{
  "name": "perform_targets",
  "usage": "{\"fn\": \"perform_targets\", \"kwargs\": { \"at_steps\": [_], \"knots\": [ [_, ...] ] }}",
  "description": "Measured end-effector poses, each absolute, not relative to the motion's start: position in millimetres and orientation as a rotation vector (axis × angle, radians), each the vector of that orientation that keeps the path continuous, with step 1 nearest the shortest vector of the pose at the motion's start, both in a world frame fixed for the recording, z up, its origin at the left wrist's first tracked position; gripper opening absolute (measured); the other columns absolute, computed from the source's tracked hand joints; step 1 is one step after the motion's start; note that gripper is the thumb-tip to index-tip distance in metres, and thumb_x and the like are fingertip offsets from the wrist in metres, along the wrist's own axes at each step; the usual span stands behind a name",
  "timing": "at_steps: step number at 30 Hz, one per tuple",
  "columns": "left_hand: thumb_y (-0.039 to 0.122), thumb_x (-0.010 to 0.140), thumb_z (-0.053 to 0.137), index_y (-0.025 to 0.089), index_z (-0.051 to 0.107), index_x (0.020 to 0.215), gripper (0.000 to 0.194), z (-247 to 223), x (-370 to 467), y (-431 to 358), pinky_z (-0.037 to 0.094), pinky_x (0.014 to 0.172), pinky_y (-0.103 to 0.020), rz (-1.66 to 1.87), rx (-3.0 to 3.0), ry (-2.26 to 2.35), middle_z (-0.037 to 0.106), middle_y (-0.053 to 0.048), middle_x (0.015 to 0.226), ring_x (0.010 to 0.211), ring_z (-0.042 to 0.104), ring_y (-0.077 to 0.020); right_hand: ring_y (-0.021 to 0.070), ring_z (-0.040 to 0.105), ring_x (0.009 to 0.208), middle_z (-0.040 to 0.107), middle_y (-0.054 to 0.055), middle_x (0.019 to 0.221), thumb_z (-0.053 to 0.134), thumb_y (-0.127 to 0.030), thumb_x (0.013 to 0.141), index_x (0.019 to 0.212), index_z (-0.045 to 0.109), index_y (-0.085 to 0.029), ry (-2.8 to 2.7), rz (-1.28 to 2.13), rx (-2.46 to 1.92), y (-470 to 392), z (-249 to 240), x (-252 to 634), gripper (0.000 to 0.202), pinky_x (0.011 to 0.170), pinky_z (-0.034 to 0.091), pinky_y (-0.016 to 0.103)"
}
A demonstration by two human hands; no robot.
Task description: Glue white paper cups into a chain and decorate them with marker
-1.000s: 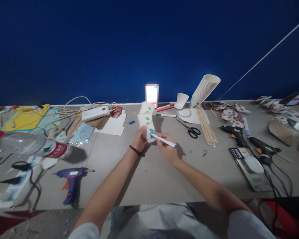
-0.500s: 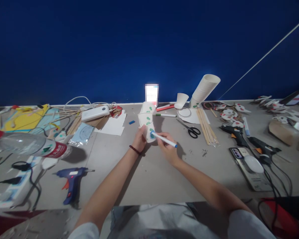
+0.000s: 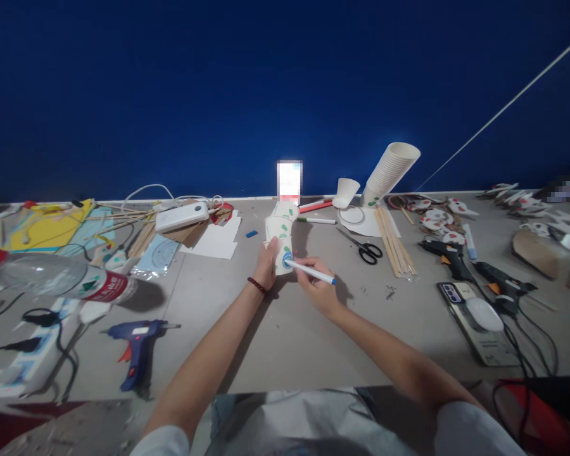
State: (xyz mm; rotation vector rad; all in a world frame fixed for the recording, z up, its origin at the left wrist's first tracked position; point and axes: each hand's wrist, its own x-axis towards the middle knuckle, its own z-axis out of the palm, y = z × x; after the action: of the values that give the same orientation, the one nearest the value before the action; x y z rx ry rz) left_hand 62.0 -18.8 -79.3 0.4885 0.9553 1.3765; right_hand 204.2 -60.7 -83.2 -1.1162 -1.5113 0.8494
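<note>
My left hand (image 3: 266, 266) is closed around the lower end of a chain of white paper cups (image 3: 279, 228), which bears green spots and a blue ring near its near end. In my right hand (image 3: 317, 285) is a white marker (image 3: 316, 272) with a blue end, its tip on or close to the blue ring. A small blue cap (image 3: 251, 234) lies on the table to the left of the cups. Just right of the cups rest a green marker (image 3: 316, 220) and a red marker (image 3: 317, 206).
Black scissors (image 3: 369, 252), wooden sticks (image 3: 395, 244) and a tall paper cup stack (image 3: 392, 171) stand or lie to the right, with a phone (image 3: 475, 326) nearer. On the left are a blue glue gun (image 3: 135, 348), a plastic bottle (image 3: 52, 273) and a power strip (image 3: 33, 354).
The cup chain has shifted slightly and turned a little in my left hand. The marker tip has moved slightly left and down with the blue ring.
</note>
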Motion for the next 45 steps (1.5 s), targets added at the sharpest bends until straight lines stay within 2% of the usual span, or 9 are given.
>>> {"fn": "perform_targets", "kwargs": {
  "at_steps": [3, 7, 12, 16, 21, 28, 33, 40, 45],
  "knots": [
    [0.066, 0.057, 0.087, 0.015, 0.066, 0.098, 0.068, -78.9, 62.4, -18.2, 0.056, 0.058, -0.031, 1.382, 0.484, 0.949, 0.074, -0.006, 0.075, 0.065, 0.072, -0.0216, 0.0166, 0.068, 0.063, 0.081, 0.006, 0.094, 0.065, -0.038, 0.088, 0.095, 0.072, -0.022, -1.503, 0.864, -1.101, -61.5, -83.3, 203.1, 0.019, 0.052, 0.052, 0.026],
    [0.064, 0.058, 0.088, 0.015, 0.066, 0.095, 0.065, -77.6, 62.9, -17.8, 0.056, 0.057, -0.03, 1.38, 0.48, 0.947, 0.072, -0.003, 0.074, 0.064, 0.072, -0.0202, 0.0157, 0.067, 0.061, 0.08, 0.006, 0.09, 0.064, -0.038, 0.088, 0.095, 0.072, -0.021, -1.487, 0.852, -1.104, -61.4, -82.9, 202.8, 0.02, 0.051, 0.05, 0.026],
    [0.058, 0.068, 0.085, 0.015, 0.065, 0.099, 0.057, -76.3, 63.4, -18.3, 0.056, 0.059, -0.029, 1.368, 0.46, 0.958, 0.073, -0.004, 0.076, 0.065, 0.072, -0.0192, 0.015, 0.064, 0.058, 0.079, 0.005, 0.087, 0.063, -0.041, 0.09, 0.095, 0.071, -0.021, -1.486, 0.823, -1.125, -60.6, -83.5, 204.0, 0.022, 0.051, 0.05, 0.026],
    [0.059, 0.066, 0.086, 0.015, 0.065, 0.098, 0.058, -77.4, 63.9, -18.2, 0.057, 0.059, -0.029, 1.374, 0.461, 0.959, 0.073, -0.004, 0.075, 0.064, 0.072, -0.0195, 0.0159, 0.066, 0.059, 0.08, 0.006, 0.09, 0.064, -0.04, 0.09, 0.095, 0.072, -0.022, -1.498, 0.826, -1.104, -59.9, -84.9, 205.2, 0.021, 0.05, 0.05, 0.027],
    [0.059, 0.067, 0.085, 0.014, 0.066, 0.097, 0.057, -79.4, 64.2, -17.9, 0.059, 0.065, -0.032, 1.391, 0.476, 0.945, 0.073, -0.006, 0.075, 0.065, 0.072, -0.0203, 0.0219, 0.076, 0.083, 0.081, 0.008, 0.098, 0.063, -0.039, 0.09, 0.094, 0.072, -0.022, -1.537, 0.831, -1.072, -60.9, -84.7, 205.6, 0.02, 0.063, 0.059, 0.03],
    [0.058, 0.063, 0.088, 0.016, 0.064, 0.1, 0.061, -80.1, 63.5, -17.5, 0.057, 0.061, -0.029, 1.386, 0.454, 0.95, 0.073, -0.004, 0.076, 0.067, 0.074, -0.0202, 0.0145, 0.064, 0.058, 0.079, 0.004, 0.087, 0.062, -0.039, 0.092, 0.097, 0.072, -0.021, -1.53, 0.781, -1.124, -60.2, -84.2, 206.4, 0.02, 0.053, 0.05, 0.026],
    [0.057, 0.065, 0.087, 0.015, 0.062, 0.102, 0.061, -80.8, 63.8, -17.0, 0.057, 0.06, -0.03, 1.377, 0.436, 0.977, 0.073, -0.004, 0.076, 0.066, 0.073, -0.0198, 0.015, 0.065, 0.059, 0.079, 0.005, 0.087, 0.063, -0.039, 0.091, 0.096, 0.072, -0.022, -1.529, 0.79, -1.124, -59.6, -83.3, 206.6, 0.021, 0.052, 0.051, 0.027],
    [0.061, 0.062, 0.087, 0.015, 0.065, 0.1, 0.064, -79.2, 64.8, -17.9, 0.058, 0.064, -0.031, 1.385, 0.475, 0.965, 0.074, -0.005, 0.077, 0.067, 0.073, -0.0206, 0.0216, 0.076, 0.082, 0.081, 0.007, 0.095, 0.064, -0.037, 0.088, 0.093, 0.073, -0.022, -1.544, 0.817, -1.073, -60.4, -82.9, 206.2, 0.018, 0.061, 0.057, 0.029],
    [0.064, 0.058, 0.088, 0.015, 0.066, 0.096, 0.066, -76.7, 65.3, -17.7, 0.058, 0.061, -0.03, 1.387, 0.48, 0.972, 0.072, -0.003, 0.074, 0.064, 0.072, -0.0199, 0.0169, 0.07, 0.068, 0.08, 0.006, 0.093, 0.063, -0.037, 0.09, 0.097, 0.073, -0.021, -1.537, 0.81, -1.095, -60.4, -84.0, 205.6, 0.02, 0.056, 0.053, 0.027]
  ]
}}
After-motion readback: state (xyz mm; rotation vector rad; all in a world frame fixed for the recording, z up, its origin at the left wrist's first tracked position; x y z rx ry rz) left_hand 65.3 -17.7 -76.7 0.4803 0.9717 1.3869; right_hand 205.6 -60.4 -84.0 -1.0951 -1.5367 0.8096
